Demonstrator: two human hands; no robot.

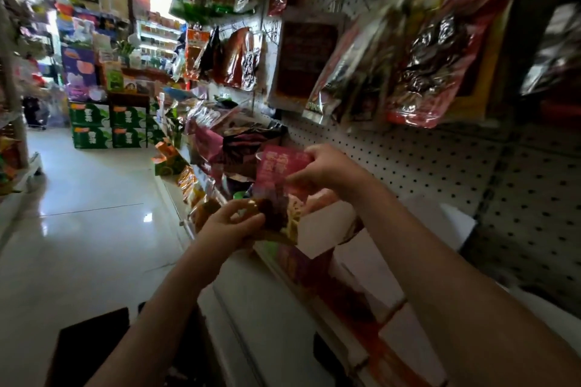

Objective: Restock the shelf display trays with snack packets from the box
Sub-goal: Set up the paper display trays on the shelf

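Centre frame: our left hand (231,225) and right hand (327,171), fingers curled, grip a snack packet (276,176); next, we judge, seating it in the display tray (327,229).

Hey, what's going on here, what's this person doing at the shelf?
A person stands at a shop shelf with snack packets in both hands. The right hand pinches a pink packet near its top; the left hand grips a darker packet below it. Both are held just above a white display tray, not yet set in. More bags hang on the pegboard behind.
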